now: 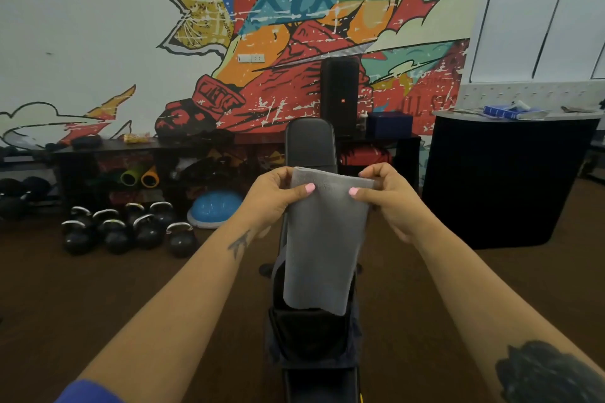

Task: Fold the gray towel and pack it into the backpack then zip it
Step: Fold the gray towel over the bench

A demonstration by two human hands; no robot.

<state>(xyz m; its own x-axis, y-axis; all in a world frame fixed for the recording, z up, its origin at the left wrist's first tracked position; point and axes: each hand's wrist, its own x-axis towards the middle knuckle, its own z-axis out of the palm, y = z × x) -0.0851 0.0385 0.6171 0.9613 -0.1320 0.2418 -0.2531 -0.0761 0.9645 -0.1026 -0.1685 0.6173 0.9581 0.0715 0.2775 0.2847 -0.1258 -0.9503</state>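
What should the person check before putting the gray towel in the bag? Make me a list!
1. Both hands have the towel: ok. The left hand and right hand each pinch a top corner of the gray towel.
2. Towel folded small: ok. It hangs as a narrow strip.
3. Backpack open: ok. The backpack sits on the bench with its dark mouth gaping.
4. Towel lined up with the opening: ok. Its bottom edge hangs just over the mouth.
5. Room inside the bag: cannot tell, too dark.
6. Zipper ready to pull: cannot tell, it is not visible.
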